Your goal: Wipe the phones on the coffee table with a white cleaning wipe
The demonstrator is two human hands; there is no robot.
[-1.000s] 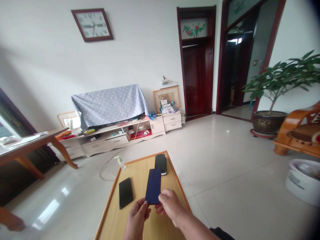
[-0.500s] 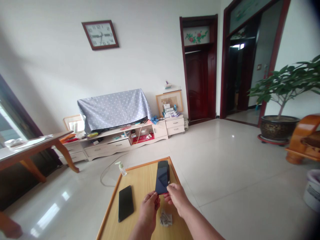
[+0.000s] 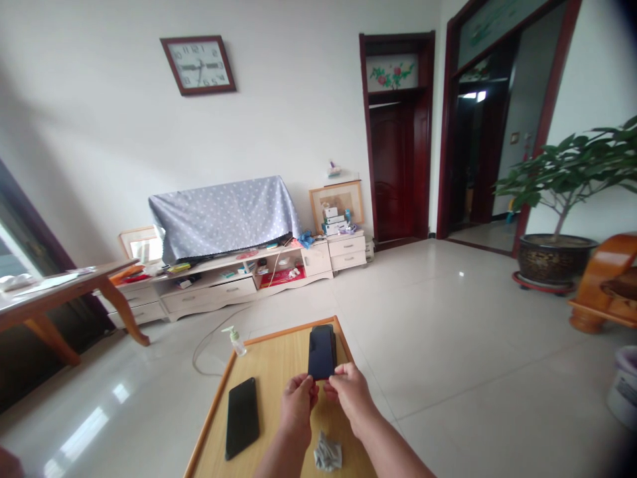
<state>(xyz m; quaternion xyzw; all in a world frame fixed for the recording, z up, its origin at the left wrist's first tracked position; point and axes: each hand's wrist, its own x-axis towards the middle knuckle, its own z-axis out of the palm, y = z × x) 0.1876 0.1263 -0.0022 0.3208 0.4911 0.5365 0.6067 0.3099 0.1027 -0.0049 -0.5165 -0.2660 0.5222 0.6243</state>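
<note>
My left hand (image 3: 298, 405) pinches the near left corner of a dark smartphone (image 3: 321, 358) with a reddish edge. At its near right corner, my right hand (image 3: 352, 392) grips the same phone between thumb and fingers. Another dark, flat object (image 3: 326, 328) shows just beyond and beside the phone, mostly hidden by it; I cannot tell whether they touch. To the left, a black tablet-like slab (image 3: 242, 418) lies flat on the wooden table (image 3: 279, 372). A crumpled grey cloth (image 3: 327, 455) rests between my forearms.
A pump bottle (image 3: 237, 342) stands at the table's far left corner. Beyond the tiled floor is a low white cabinet (image 3: 219, 295) with a cloth-covered shape (image 3: 226, 219) on it. A wooden table (image 3: 107, 282) is at left, a potted plant (image 3: 555, 262) at right.
The held phone has turned slightly and now sits more squarely in front of the dark object behind it. Both hands keep their grip. The camera view has shifted a little.
</note>
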